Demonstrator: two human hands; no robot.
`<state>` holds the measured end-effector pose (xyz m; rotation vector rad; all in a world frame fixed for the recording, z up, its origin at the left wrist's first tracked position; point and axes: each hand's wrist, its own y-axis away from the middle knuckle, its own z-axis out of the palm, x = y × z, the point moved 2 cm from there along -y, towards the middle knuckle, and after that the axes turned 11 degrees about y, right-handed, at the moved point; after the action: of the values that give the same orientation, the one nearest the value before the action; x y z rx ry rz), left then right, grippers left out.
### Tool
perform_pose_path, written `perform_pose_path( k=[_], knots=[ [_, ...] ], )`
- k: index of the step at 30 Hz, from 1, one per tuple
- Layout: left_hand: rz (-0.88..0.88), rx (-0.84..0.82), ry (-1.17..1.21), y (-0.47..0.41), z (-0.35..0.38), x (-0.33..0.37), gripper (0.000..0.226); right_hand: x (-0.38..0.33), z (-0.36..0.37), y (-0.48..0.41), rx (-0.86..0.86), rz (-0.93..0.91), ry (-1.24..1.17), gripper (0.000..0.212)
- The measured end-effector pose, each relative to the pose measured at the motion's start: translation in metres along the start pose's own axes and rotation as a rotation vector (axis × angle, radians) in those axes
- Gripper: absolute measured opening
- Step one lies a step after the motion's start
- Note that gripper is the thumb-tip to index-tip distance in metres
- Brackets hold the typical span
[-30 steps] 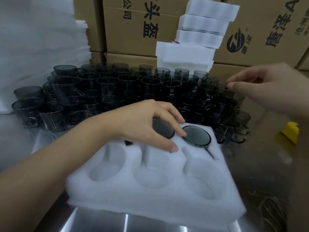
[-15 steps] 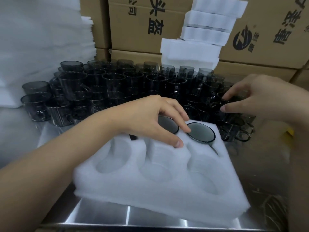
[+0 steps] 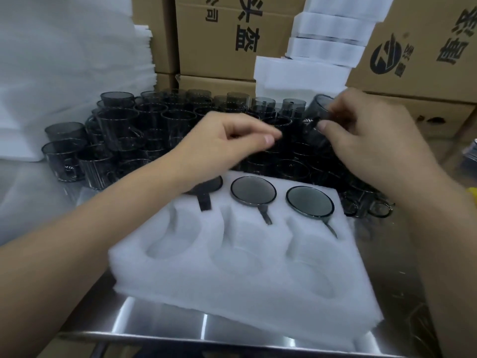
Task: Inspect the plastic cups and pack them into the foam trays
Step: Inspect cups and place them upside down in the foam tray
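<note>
Since the cups are thin, smoke-tinted plastic, I would judge them light, stiff and fairly slick, and likely to scuff or crack at the rim if squeezed hard, so the body near the handle is the sensible place to hold one. Nearest of all, the steel table [image 3: 180, 329] shows its bright edge just in front of the foam tray [image 3: 232, 293], which lies flat on it. The foam looks soft and springy, so it should give a little as a cup is pushed home. Along the tray's near row are three empty pockets [image 3: 240, 257]. Along its far row three seated cups [image 3: 253, 190] sit sunk in their pockets, each showing a round dark face, its handle lying in a slot that runs toward the near row. Above the tray's far-left corner hovers the left hand [image 3: 232, 140], blurred, fingers loosely curled and thumb stretched forward. It holds nothing as far as I can tell, and it hides part of the leftmost seated cup. Beyond the tray's far edge stand the loose cups [image 3: 124, 130], crowded rim to rim, some stacked. Above them, past the tray's far-right corner, the right hand [image 3: 374, 143] pinches the held cup [image 3: 316, 112] between thumb and curled fingers, tilted and lifted clear of the rest, with the thumb near its handle. Farther behind the tray rise white foam blocks [image 3: 327, 42] and printed cartons [image 3: 206, 34]
</note>
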<state>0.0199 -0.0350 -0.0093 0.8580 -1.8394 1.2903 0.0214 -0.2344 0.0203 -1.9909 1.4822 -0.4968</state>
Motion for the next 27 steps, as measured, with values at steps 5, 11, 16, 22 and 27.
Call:
perform_pose_path(
  k=[5, 11, 16, 22, 27],
  knots=[
    [-0.048, 0.396, 0.127, -0.006, -0.015, -0.006, 0.024, -0.028, 0.012, 0.009, 0.128, -0.1, -0.191, 0.01],
    [-0.181, 0.31, 0.217, -0.006, -0.011, -0.007, 0.029, -0.047, 0.026, 0.019, 0.163, -0.213, -0.251, 0.013],
    [-0.203, 0.216, 0.27, -0.004, -0.01, -0.006, 0.028, -0.047, 0.03, 0.02, 0.206, -0.25, -0.297, 0.015],
    [-0.242, 0.202, 0.416, -0.009, -0.008, -0.01, 0.026, -0.045, 0.03, 0.022, 0.24, -0.193, -0.361, 0.025],
    [-0.269, 0.169, 0.535, -0.009, -0.006, -0.01, 0.039, -0.042, 0.033, 0.021, 0.165, -0.148, -0.426, 0.065]
  ],
)
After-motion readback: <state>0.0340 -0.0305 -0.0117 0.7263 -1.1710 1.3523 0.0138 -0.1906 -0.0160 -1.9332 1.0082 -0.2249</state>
